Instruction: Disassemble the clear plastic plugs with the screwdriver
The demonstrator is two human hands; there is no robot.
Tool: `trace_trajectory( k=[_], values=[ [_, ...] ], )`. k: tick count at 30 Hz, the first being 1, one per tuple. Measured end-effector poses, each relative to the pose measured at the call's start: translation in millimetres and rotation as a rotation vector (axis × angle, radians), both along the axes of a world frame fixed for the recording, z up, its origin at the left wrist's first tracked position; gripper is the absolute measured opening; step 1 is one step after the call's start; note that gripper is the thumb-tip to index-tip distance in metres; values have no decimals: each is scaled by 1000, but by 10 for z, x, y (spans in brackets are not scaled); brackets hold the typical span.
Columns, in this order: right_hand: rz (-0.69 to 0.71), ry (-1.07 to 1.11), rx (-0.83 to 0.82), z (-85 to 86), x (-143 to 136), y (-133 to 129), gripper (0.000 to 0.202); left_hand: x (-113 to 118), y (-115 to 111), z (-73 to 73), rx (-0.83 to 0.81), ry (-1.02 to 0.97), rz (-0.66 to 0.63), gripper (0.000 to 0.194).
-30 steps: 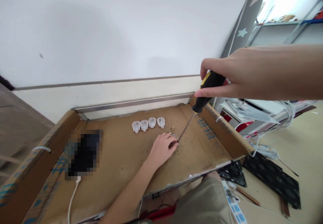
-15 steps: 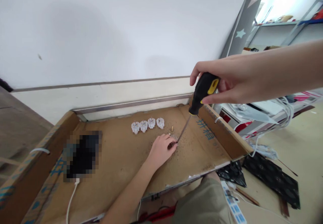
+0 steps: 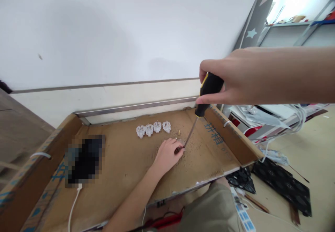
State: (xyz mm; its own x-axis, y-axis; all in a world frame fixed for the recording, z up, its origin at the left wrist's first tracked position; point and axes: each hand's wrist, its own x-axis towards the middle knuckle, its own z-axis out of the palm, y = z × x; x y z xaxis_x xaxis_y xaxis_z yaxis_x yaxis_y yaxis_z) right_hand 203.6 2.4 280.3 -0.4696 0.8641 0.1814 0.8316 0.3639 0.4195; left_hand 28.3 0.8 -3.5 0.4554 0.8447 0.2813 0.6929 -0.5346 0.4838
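My right hand (image 3: 222, 75) is wrapped round the black and yellow handle of a screwdriver (image 3: 193, 131). Its long metal shaft slants down to the left, and the tip ends at the fingertips of my left hand (image 3: 168, 155). That hand rests on the cardboard with thumb and fingers pinched together at the tip. What they hold is too small and too covered to name. Behind it stand several clear plastic plug pieces (image 3: 149, 129) with metal pins, in a row. A small brass-coloured piece (image 3: 179, 133) lies close by, among dark crumbs.
The work surface is a cardboard tray (image 3: 125, 186) with raised sides, against a white wall (image 3: 104, 33). On its left lies a blurred dark device (image 3: 87, 158) with a white cable (image 3: 74, 204). Black panels (image 3: 282, 185) and a power strip (image 3: 244, 214) are on the floor at right.
My right hand has turned the screwdriver's handle, so its yellow patch now shows on the left side instead of the right. My left hand keeps its place at the tip.
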Motion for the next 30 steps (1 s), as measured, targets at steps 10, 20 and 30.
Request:
trace_trajectory(
  k=[10, 20, 30],
  values=[
    [-10, 36, -84, 14, -55, -105, 42, 6, 7, 8, -12, 10, 8, 7],
    [42, 103, -169, 27, -44, -114, 37, -1, -7, 13, -3, 28, 1, 8],
    [37, -37, -76, 65, -125, -146, 40, 9, -9, 29, -12, 28, 8, 10]
  ],
)
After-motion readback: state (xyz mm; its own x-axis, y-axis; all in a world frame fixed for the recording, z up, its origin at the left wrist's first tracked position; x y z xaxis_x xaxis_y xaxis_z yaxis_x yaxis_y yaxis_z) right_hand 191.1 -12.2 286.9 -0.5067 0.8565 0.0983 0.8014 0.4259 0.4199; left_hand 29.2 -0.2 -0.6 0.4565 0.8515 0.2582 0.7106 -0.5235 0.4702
